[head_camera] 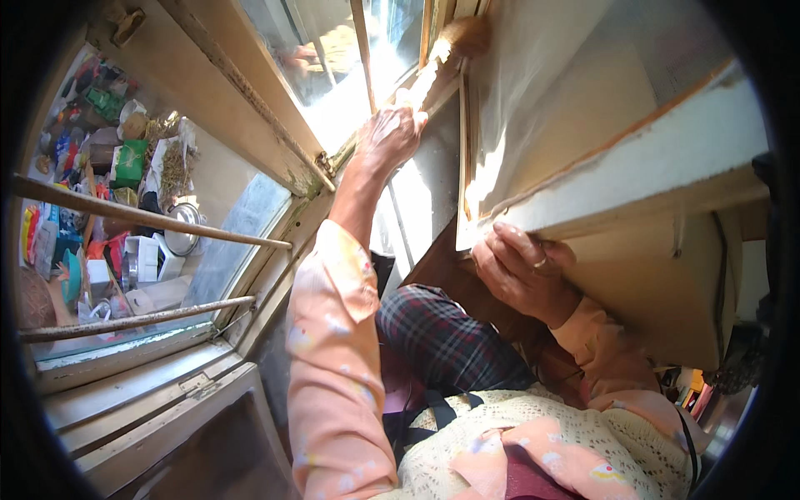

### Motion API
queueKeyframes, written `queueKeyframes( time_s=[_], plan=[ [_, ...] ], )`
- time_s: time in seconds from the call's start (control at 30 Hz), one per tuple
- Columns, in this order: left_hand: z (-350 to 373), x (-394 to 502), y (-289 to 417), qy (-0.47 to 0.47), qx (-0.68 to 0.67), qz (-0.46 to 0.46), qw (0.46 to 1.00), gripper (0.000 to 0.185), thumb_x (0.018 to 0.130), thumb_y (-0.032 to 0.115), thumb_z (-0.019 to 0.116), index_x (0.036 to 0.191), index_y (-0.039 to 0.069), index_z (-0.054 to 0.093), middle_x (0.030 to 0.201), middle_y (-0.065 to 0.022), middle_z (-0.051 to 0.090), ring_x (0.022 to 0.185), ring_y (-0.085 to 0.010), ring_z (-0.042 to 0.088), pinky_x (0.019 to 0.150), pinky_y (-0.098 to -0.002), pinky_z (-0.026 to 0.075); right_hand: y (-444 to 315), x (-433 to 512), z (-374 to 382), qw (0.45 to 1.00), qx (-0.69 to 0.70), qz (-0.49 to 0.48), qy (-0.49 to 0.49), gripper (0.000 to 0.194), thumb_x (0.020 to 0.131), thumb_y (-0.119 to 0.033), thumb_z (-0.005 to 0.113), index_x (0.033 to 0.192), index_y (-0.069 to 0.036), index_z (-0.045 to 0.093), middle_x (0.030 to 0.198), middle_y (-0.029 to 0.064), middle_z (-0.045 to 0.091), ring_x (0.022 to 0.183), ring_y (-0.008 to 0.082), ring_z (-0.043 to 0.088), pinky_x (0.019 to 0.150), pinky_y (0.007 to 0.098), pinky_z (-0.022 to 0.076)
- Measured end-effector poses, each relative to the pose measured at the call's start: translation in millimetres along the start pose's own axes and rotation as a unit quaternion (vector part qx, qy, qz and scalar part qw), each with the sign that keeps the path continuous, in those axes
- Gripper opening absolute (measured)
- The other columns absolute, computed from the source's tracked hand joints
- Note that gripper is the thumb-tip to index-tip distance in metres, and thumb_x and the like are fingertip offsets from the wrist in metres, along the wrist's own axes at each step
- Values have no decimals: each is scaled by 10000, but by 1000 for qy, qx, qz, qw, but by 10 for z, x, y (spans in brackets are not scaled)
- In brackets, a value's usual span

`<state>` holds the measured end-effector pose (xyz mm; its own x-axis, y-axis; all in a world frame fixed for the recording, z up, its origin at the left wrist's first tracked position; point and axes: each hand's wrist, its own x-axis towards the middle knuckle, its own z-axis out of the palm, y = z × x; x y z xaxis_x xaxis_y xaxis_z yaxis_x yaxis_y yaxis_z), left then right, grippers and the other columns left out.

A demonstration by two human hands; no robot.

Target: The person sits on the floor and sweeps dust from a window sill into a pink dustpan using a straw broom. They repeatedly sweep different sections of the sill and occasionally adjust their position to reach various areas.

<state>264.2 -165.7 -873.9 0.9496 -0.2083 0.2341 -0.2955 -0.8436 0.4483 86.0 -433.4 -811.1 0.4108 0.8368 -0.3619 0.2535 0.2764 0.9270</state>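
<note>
My left hand is stretched far forward, its fingers wrapped around the pale handle of a brush. The round brown bristle head reaches the upper corner where the window frame meets an open sash. Bright sunlight washes out part of the handle. My right hand, with a ring on one finger, grips the lower edge of the white-painted sash near its corner. Its thumb is partly hidden. Behind that sash edge is a large hazy pane with light streaks across it.
Rusty window bars cross the opening at left. Beyond them lies a heap of mixed household items, with boxes, bags and a metal lid. Another hinged sash stands at lower left. My knee in plaid cloth is below the hands.
</note>
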Motion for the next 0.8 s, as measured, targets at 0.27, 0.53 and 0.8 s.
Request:
queueKeyframes(
  time_s=[0.27,0.53,0.8],
  plan=[
    [727,232,-280,210,-52,151,965,68,809,105,606,813,43,634,697,-138,601,626,-306,620,592,-395,520,101,41,-152,865,363,313,150,327,1006,-259,423,1250,-56,503,1291,-14,551,1257,61,453,1153,254,244],
    [-780,33,182,-372,249,67,892,315,1003,240,454,967,20,678,819,-115,655,702,-243,641,644,-384,563,102,-34,-89,831,427,298,196,292,959,-204,514,1219,-76,553,1254,-17,576,1263,46,444,1112,252,281],
    [-548,193,330,-66,-379,14,923,231,964,229,517,869,26,575,823,-44,564,720,-149,516,688,-324,447,134,-15,-121,856,396,284,172,296,881,-155,579,1176,-132,577,1189,-51,604,1286,83,463,1069,274,298]
  ],
)
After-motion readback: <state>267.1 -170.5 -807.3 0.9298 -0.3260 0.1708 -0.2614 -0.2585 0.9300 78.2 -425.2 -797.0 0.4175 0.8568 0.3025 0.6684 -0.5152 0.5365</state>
